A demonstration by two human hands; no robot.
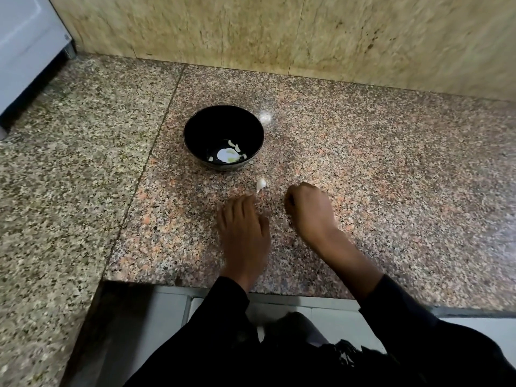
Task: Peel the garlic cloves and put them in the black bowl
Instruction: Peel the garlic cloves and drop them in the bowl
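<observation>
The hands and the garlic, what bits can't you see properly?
- Right hand, head view: its curled fingers hide whether it holds anything.
- Left hand: motion blur smears the fingertips.
- Pale lump behind the black bowl: too blurred to identify.
- White pieces in the bowl: too small to count.

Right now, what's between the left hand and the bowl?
In the head view, one garlic clove lies on the counter between the left hand and the bowl. It sits just beyond the fingertips and touches neither.

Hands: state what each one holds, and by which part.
Left hand lies flat on the counter, holding nothing. Right hand is curled, fingers hidden; any grip cannot be told.
</observation>
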